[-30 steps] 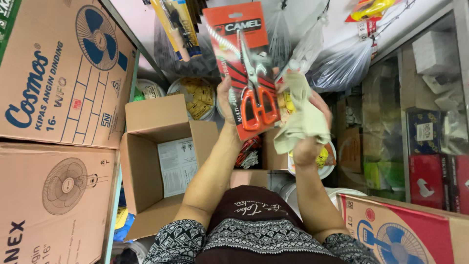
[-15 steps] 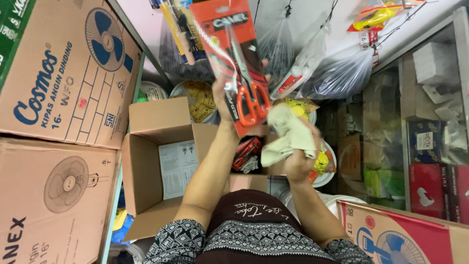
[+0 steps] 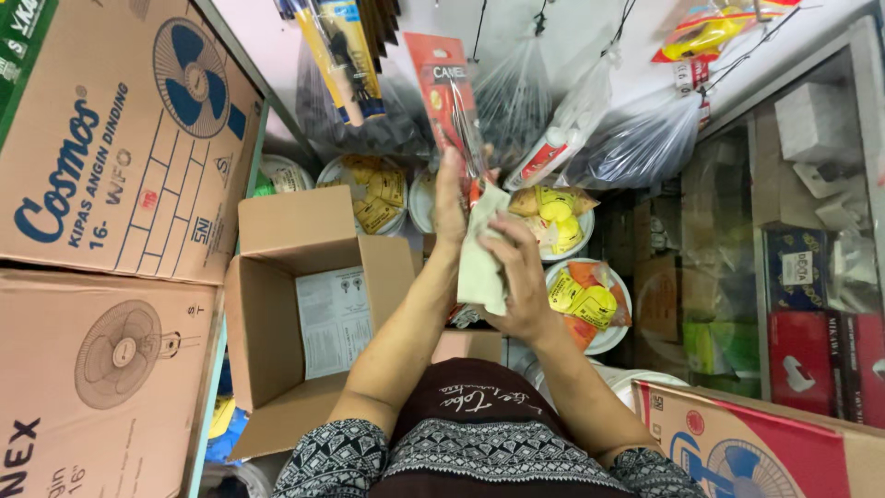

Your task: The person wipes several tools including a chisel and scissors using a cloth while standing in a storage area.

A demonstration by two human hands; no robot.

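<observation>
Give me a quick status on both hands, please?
Left hand grips red scissors pack, edge-on. Right hand presses pale cloth against it. Open cardboard box below left.

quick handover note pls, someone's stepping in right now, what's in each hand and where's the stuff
Left hand: raised, gripping a red carded pack of scissors, turned nearly edge-on to the camera.
Right hand: pressing a pale cloth against the lower end of the pack.
Around: open cardboard box with a printed sheet inside, low on the left; white tubs of yellow packets on the right; hanging plastic bags above.
Done: pack is in hand, cloth on it.
Left: the pack is not yet put down anywhere.
</observation>
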